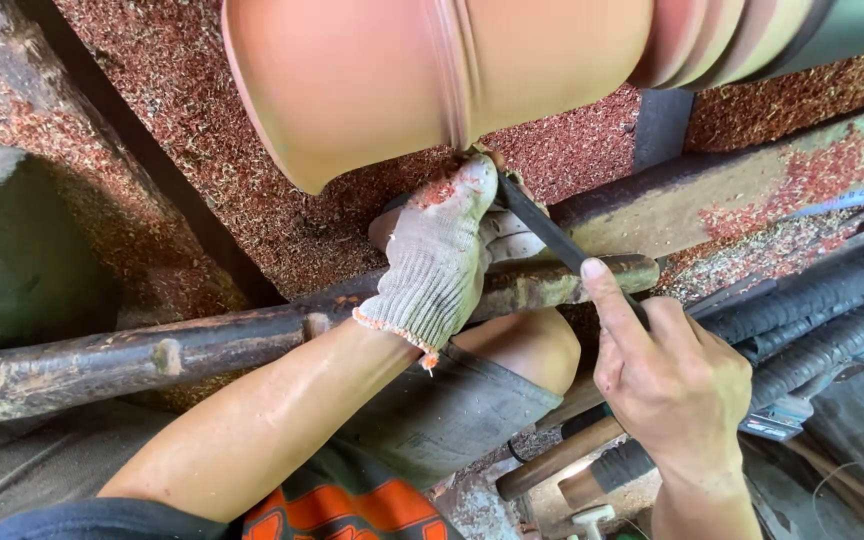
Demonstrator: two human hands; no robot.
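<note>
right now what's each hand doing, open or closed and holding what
left hand: gloved, closed around the front of the dark metal tool, resting on the bar under the wooden bowl
right hand: bare, closed on the same tool further back

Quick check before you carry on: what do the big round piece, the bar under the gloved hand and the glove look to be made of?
Round piece: likely wood, smooth reddish-orange turned surface, matching shavings below. Bar: probably metal, dark, rusty, scuffed. Glove on the left hand: off-white knitted fabric, ribbed weave, frayed cuff.

Two hands, one gloved (pixel 439 255) and one bare (pixel 667 375), one dark turning tool (pixel 542 228), one reddish wooden workpiece (pixel 432 75) and one long rest bar (pixel 252 335) (shavings beyond counting).
</note>
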